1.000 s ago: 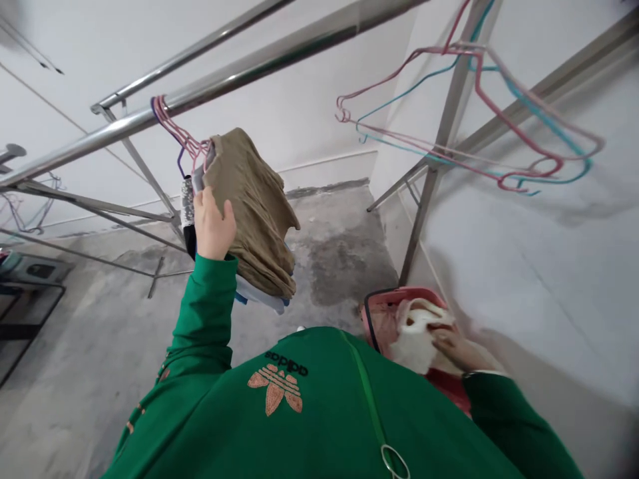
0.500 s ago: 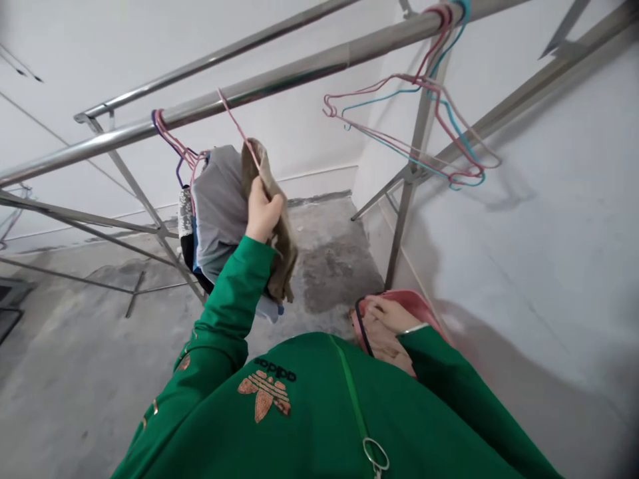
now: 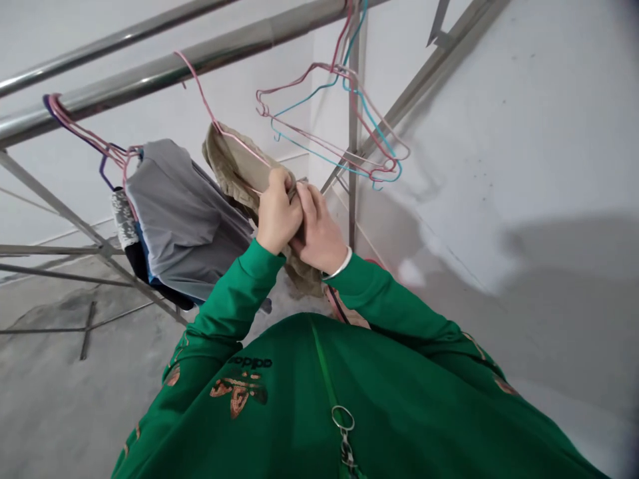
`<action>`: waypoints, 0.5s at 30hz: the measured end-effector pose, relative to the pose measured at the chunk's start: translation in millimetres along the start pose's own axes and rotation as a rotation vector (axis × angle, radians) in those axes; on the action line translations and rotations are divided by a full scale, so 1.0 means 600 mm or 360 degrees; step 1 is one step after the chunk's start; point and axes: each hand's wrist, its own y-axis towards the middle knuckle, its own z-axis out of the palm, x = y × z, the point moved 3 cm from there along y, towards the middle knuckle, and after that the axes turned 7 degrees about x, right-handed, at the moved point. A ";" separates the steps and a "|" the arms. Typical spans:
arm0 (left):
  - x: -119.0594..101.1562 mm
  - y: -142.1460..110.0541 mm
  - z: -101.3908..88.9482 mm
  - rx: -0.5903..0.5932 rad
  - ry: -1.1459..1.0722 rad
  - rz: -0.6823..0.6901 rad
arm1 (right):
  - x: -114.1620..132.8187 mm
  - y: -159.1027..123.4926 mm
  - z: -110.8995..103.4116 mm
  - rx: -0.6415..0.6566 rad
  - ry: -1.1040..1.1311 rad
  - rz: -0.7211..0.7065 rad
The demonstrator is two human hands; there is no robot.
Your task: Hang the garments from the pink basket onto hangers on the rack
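A khaki garment [image 3: 234, 166], perhaps trousers, hangs on a pink wire hanger [image 3: 200, 83] hooked over the metal rail. My left hand [image 3: 279, 213] is closed on the garment's edge near the hanger's right corner. Touching it, my right hand [image 3: 319, 229] pinches the same edge of cloth, with a white band at the wrist. The fingertips of both hands are partly hidden. Left of the khaki garment hangs a grey garment [image 3: 174, 206], with dark and patterned clothes behind it.
The shiny metal rail [image 3: 224, 56] crosses overhead. Pink and blue wire hangers [image 3: 344, 120] without clothes hang from it on the right. A pink basket [image 3: 344, 313] shows partly behind my right sleeve. A white wall [image 3: 499, 199] stands at the right.
My right hand has come up from the pink basket to the khaki garment beside my left hand. The garment has been swung to the right, and my view has turned right.
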 end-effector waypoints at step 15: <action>0.057 -0.010 -0.029 0.0160 -0.0483 -0.0226 | -0.067 -0.042 0.058 -0.0043 0.1640 0.0683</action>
